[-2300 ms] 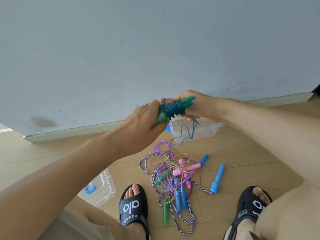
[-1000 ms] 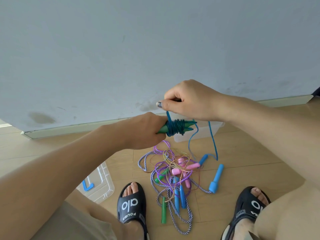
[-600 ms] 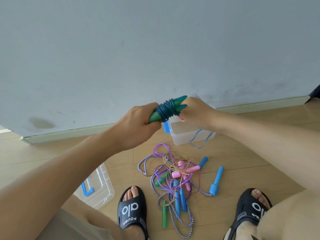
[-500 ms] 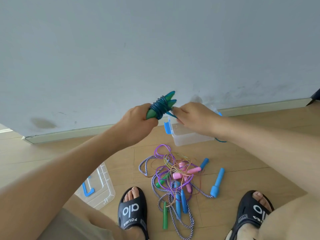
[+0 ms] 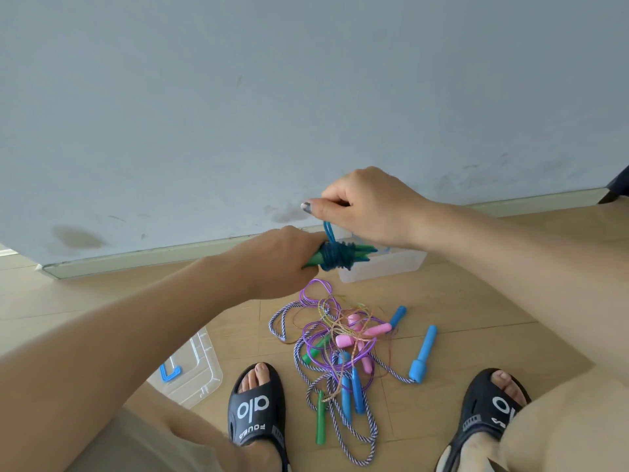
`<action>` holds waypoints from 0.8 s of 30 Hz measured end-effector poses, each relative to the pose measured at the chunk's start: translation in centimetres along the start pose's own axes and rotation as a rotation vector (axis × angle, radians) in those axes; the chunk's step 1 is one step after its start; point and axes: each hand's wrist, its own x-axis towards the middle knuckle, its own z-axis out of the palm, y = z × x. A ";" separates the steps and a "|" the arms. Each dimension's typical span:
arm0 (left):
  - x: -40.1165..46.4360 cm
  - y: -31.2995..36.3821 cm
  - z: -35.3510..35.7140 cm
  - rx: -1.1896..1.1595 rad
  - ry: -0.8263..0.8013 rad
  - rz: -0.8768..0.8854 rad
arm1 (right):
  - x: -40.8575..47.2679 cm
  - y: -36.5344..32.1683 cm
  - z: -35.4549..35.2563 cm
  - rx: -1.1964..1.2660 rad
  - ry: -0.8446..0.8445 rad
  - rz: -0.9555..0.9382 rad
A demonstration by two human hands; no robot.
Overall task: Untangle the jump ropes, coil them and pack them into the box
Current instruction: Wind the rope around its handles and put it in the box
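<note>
My left hand (image 5: 279, 264) grips a pair of green handles (image 5: 364, 251) held level, with a blue rope (image 5: 335, 256) wound tightly round them. Just above them, my right hand (image 5: 367, 207) pinches the free end of that blue rope and holds it taut. Behind the handles, a clear plastic box (image 5: 384, 265) stands on the floor near the wall. Below my hands lies a tangled pile of jump ropes (image 5: 340, 338): purple, thin gold and blue-and-white braided cords with pink, blue and green handles.
The box's clear lid (image 5: 192, 371) with blue clips lies on the wooden floor at lower left. My feet in black sandals (image 5: 257, 408) flank the pile, the other sandal (image 5: 486, 413) at right. A grey wall with a skirting board (image 5: 153, 257) runs close behind.
My right hand has risen from beside the handles to above them, drawing the last of the blue rope tight. The bundle dropped from tilted up to level; no loose blue loop hangs now.
</note>
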 end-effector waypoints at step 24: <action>0.8 -1.7 0.1 -0.105 0.023 -0.273 | -1.6 -0.8 -0.4 -0.145 -0.011 -0.054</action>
